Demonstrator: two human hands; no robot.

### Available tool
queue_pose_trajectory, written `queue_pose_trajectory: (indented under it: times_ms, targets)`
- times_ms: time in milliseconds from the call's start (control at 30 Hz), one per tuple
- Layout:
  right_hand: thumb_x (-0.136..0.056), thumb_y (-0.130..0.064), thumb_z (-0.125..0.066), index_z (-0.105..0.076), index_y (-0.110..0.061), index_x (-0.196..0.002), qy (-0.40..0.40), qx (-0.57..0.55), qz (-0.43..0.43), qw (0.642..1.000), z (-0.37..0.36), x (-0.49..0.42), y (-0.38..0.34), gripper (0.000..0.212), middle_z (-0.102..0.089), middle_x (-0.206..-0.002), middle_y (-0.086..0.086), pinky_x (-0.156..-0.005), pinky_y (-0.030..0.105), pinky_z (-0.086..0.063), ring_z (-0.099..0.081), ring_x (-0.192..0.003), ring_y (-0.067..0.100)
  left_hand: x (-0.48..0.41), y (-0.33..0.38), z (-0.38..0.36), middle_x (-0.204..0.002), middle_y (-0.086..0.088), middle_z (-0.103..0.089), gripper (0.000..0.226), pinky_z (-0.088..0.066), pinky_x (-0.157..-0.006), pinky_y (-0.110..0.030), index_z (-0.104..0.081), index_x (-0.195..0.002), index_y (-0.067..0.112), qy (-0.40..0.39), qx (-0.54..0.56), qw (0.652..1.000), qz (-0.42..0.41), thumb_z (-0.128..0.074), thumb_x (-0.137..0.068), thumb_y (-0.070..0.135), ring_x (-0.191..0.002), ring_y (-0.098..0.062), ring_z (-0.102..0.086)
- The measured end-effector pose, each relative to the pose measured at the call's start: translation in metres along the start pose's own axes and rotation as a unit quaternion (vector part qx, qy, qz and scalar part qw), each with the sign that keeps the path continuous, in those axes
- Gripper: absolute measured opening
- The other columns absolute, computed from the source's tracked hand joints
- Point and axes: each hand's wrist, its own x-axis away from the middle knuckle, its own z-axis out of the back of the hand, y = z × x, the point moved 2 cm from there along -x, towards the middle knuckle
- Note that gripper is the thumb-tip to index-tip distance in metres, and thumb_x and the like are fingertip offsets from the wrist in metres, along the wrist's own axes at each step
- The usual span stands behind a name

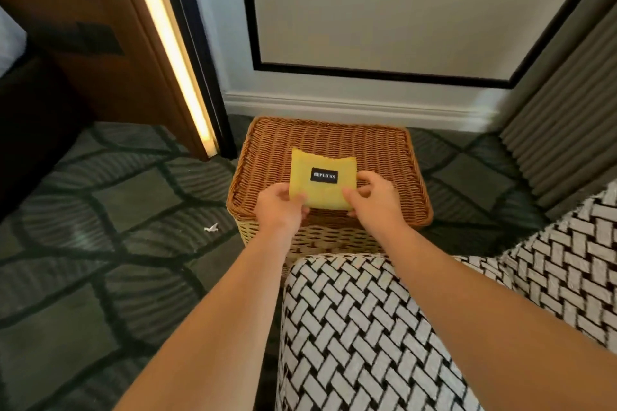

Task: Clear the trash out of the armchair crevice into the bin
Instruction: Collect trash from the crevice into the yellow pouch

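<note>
Head view, centre of frame: a yellow fabric square (317,198) bearing a small black label is held over the brown woven top of the wicker bin (384,157), which stands on the patterned carpet (100,210) against the skirting in the upper middle. Whether the square rests on the woven top or hangs just above it cannot be told. The square appears folded flat, thin and soft. It is judged to be very light, limp rather than stiff, not fragile, and unlikely to slip from bare skin. Its near edge and lower corners are the natural holds, since a grip at one corner alone would let the rest droop. The left hand (278,205) pinches the lower left corner, thumb on top and fingers curled beneath. The right hand (375,198) pinches the lower right corner in the same way, its fingers bent closely round the edge. Neither hand holds anything else. The woven top looks closed, so an opening would probably be needed before anything goes in. The armchair (367,327), in black-and-white basketweave upholstery, fills the lower right; its crevice is not visible. A white scrap (211,228) lies on the carpet at centre left.
</note>
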Motion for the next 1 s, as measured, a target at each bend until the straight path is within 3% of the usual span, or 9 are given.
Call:
queue_pose_trajectory:
  times_ms: [100, 167, 267, 367, 533, 633, 767, 900, 1000]
  targets:
    - [-0.089, -0.007, -0.056, -0.056, -0.013, -0.121, 0.016, -0.021, -0.004, 1.0, -0.004, -0.011, 0.006, 0.033, -0.063, -0.102, 0.002, -0.085, 0.032, -0.053, -0.062, -0.092, 0.015, -0.012, 0.004, -0.008, -0.084, -0.003, -0.065, 0.013, -0.054, -0.08, -0.035, -0.065, -0.097, 0.015, -0.002, -0.032, 0.999, -0.017, -0.055, -0.091, 0.008, -0.084, -0.021, -0.064]
    - [-0.089, -0.002, -0.054, -0.057, -0.012, -0.122, -0.004, -0.012, -0.001, 1.0, -0.007, -0.016, 0.011, 0.035, -0.062, -0.115, 0.005, -0.088, 0.021, -0.045, -0.058, -0.105, 0.015, -0.014, 0.006, -0.014, -0.087, 0.003, -0.063, 0.013, -0.048, -0.08, -0.028, -0.064, -0.096, 0.021, -0.019, -0.058, 0.998, -0.03, -0.054, -0.092, 0.013, -0.088, -0.019, -0.061]
    - [-0.09, -0.006, -0.052, -0.05, -0.011, -0.131, -0.06, 0.074, -0.001, 0.995, -0.012, -0.015, 0.018, 0.042, -0.053, -0.132, 0.004, -0.093, 0.021, -0.036, -0.049, -0.12, 0.018, -0.006, 0.004, -0.021, -0.107, 0.006, -0.056, 0.031, -0.037, -0.084, -0.016, -0.052, -0.125, 0.016, -0.049, -0.088, 0.995, -0.016, -0.052, -0.094, 0.016, -0.106, -0.016, -0.055]
    - [-0.091, -0.01, -0.051, -0.054, -0.011, -0.127, -0.065, 0.116, 0.01, 0.991, -0.009, -0.009, 0.017, 0.036, -0.055, -0.13, 0.006, -0.098, 0.027, -0.038, -0.05, -0.119, 0.019, 0.004, -0.001, -0.019, -0.134, -0.007, -0.05, 0.046, -0.035, -0.101, -0.029, -0.045, -0.136, 0.008, -0.044, -0.148, 0.987, -0.035, -0.055, -0.093, 0.021, -0.124, -0.021, -0.046]
    - [-0.093, -0.014, -0.05, -0.062, -0.014, -0.114, -0.049, 0.158, 0.059, 0.985, 0.013, 0.02, 0.0, 0.024, -0.063, -0.109, 0.0, -0.08, 0.022, -0.044, -0.055, -0.094, 0.011, 0.041, 0.007, -0.003, -0.114, -0.001, -0.062, 0.025, -0.041, -0.089, -0.027, -0.061, -0.112, 0.011, -0.049, -0.172, 0.981, -0.075, -0.051, -0.093, 0.025, -0.105, -0.016, -0.055]
    - [-0.093, -0.017, -0.051, -0.063, -0.019, -0.102, -0.038, 0.2, 0.089, 0.975, 0.032, 0.057, -0.006, 0.016, -0.064, -0.096, -0.004, -0.072, 0.022, -0.047, -0.057, -0.083, 0.008, 0.09, 0.003, 0.003, -0.117, 0.003, -0.06, 0.028, -0.042, -0.095, -0.03, -0.058, -0.116, 0.017, -0.083, -0.224, 0.965, -0.109, -0.05, -0.093, 0.032, -0.11, -0.014, -0.053]
    - [-0.093, -0.017, -0.05, -0.063, -0.017, -0.111, -0.019, 0.246, 0.179, 0.953, 0.061, 0.136, 0.001, 0.022, -0.063, -0.109, -0.003, -0.091, 0.028, -0.047, -0.055, -0.105, 0.013, 0.165, -0.016, 0.004, -0.143, 0.008, -0.037, 0.045, -0.026, -0.11, -0.044, -0.044, -0.134, 0.029, -0.066, -0.399, 0.892, -0.201, -0.042, -0.093, 0.047, -0.137, -0.015, -0.027]
    - [-0.09, -0.009, -0.056, -0.06, -0.007, -0.119, 0.022, 0.201, 0.179, 0.963, 0.098, 0.232, 0.027, 0.029, -0.058, -0.124, 0.004, -0.104, 0.018, -0.031, -0.049, -0.122, 0.015, 0.251, -0.027, -0.008, -0.15, 0.01, -0.027, 0.039, -0.01, -0.116, -0.041, -0.048, -0.131, 0.029, -0.094, -0.334, 0.921, -0.176, -0.044, -0.094, 0.04, -0.141, -0.009, -0.016]
    - [-0.088, -0.003, -0.056, -0.058, -0.009, -0.122, -0.037, 0.19, 0.165, 0.967, 0.124, 0.27, 0.043, 0.035, -0.055, -0.128, 0.005, -0.103, 0.015, -0.03, -0.047, -0.123, 0.012, 0.306, -0.032, -0.021, -0.144, 0.01, -0.035, 0.034, -0.013, -0.116, -0.043, -0.055, -0.125, 0.026, -0.155, -0.297, 0.926, -0.173, -0.046, -0.094, 0.037, -0.139, -0.011, -0.022]
